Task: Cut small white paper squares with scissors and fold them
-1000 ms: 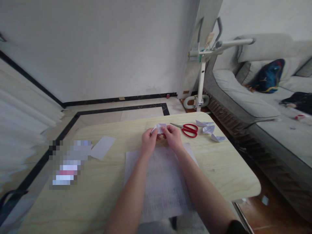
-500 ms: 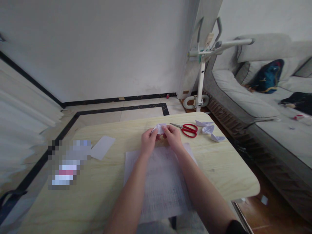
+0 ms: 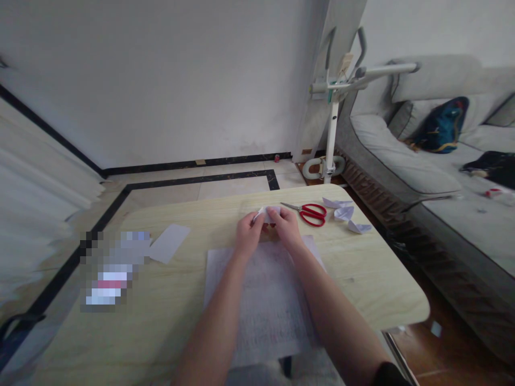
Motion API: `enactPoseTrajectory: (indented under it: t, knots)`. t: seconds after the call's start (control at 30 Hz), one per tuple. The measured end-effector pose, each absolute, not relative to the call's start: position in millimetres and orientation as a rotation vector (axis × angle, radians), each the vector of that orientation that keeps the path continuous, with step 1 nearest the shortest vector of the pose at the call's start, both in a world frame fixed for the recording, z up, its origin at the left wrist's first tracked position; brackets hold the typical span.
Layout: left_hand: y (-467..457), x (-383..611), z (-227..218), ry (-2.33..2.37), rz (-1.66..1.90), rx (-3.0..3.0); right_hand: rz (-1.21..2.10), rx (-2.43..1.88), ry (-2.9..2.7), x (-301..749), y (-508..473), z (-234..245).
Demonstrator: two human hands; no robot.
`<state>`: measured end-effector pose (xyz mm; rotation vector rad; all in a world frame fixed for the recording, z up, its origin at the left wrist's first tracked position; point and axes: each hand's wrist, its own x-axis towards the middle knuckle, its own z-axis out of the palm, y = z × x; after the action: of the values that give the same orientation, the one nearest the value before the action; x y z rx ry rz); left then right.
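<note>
A small folded piece of white paper (image 3: 269, 214) is pinched between both hands above the table's far half. My left hand (image 3: 248, 231) grips its left side, thumb on top. On its right side, my right hand (image 3: 286, 226) holds it the same way; the lower fingers of both hands are partly hidden. Red-handled scissors (image 3: 311, 213) lie just right of my right hand, blades pointing left. Beyond them sit several folded white paper pieces (image 3: 344, 214). Beneath my forearms rests a large printed sheet (image 3: 273, 300).
The pale wooden table (image 3: 362, 279) has rounded corners. On its left lie a blank white paper (image 3: 171, 242) and a pixelated item (image 3: 110, 276). A grey sofa (image 3: 422, 166) with a dark blue bag (image 3: 444, 126) stands to the right, near white exercise equipment (image 3: 333, 123).
Both hands have shifted slightly right with the folded paper, and the paper has turned a little between the fingers. The scissors and other papers stay in place.
</note>
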<state>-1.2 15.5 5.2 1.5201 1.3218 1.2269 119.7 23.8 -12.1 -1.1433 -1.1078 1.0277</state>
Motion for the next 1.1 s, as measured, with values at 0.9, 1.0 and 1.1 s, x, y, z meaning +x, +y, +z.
enactPoseTrajectory:
  t: [0.9, 1.0, 1.1]
  knots:
    - [15, -1, 8, 1.385, 1.266, 1.343, 0.956, -1.138, -1.044, 117, 22, -2]
    - [16, -2, 7, 1.413, 1.264, 1.36, 0.963, -1.095, -1.113, 116, 19, 2]
    - [17, -2, 6, 1.432, 1.276, 1.374, 0.986, -1.087, -1.103, 116, 19, 2]
